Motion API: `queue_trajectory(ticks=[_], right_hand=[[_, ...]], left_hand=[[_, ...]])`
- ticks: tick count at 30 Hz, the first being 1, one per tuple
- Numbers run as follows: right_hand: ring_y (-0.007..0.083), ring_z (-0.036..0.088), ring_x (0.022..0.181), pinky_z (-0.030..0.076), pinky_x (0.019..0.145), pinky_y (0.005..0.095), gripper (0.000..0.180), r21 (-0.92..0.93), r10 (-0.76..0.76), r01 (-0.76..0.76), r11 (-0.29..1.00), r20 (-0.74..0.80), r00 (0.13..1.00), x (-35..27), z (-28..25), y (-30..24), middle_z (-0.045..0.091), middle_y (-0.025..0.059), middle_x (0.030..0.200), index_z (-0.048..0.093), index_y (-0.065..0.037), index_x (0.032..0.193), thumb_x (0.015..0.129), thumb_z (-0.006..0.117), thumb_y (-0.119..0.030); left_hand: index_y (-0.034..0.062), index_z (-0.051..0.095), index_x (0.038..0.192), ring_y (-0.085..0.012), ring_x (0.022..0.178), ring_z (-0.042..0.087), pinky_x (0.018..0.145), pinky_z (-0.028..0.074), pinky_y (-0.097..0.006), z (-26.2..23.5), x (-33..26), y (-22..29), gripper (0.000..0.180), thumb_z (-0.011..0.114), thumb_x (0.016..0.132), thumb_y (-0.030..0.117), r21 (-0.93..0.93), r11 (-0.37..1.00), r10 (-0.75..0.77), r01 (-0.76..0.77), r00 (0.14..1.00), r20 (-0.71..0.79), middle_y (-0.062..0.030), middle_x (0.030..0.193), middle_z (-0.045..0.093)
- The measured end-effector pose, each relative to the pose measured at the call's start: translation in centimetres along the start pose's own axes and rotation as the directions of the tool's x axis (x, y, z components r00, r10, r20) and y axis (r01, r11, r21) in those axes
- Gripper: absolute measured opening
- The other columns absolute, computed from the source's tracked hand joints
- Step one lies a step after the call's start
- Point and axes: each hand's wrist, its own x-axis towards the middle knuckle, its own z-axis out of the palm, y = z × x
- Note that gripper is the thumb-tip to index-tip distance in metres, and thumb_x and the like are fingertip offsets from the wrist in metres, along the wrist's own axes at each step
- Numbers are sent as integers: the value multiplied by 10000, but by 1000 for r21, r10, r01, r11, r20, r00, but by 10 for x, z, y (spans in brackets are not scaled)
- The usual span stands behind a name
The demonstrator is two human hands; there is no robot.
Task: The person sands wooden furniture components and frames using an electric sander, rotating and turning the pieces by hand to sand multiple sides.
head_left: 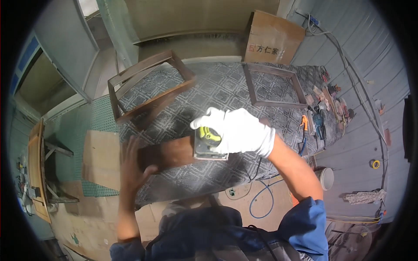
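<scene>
your right hand [238,132], in a white glove, is closed around a sander [208,135] with a yellow-green top, its flat base at the right end of a brown wooden board [175,153]. that board lies near the near-left corner of the cloth-covered table [222,93]. your bare left hand [132,164] is at the board's left end, fingers spread wide and thumb apart; it is blurred, so how firmly it presses cannot be told. toward the table's far-left corner a wooden frame [156,101] sits tilted; another frame [278,105] is by the far edge, right of the middle. near the right edge lie an orange-handled tool [304,123] and, just beside it, a blue power tool [319,125].
</scene>
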Motion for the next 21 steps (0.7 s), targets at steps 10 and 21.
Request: queue_trajectory(ticks=[10,21], right_hand=[[278,706,721,581,616,370,610,-122,-92,99,988,62,994,122,67,-108,654,100,1032,624,-165,1402,849,791,-362],[201,727,702,625,597,325,620,-68,-68,84,994,211,975,158,81,-153,657,29,1139,615,-211,1360,806,875,-306]], left_hand=[[16,109,1711,-451,1460,507,1158,462,-492,59,-47,-37,1187,880,848,277,-707,644,-261,292,953,155,-293,1676,356],[31,291,1638,-488,1197,684,910,638,-537,59,-49,-36,978,827,842,215,-559,803,-259,208,966,-13,-300,1524,511]])
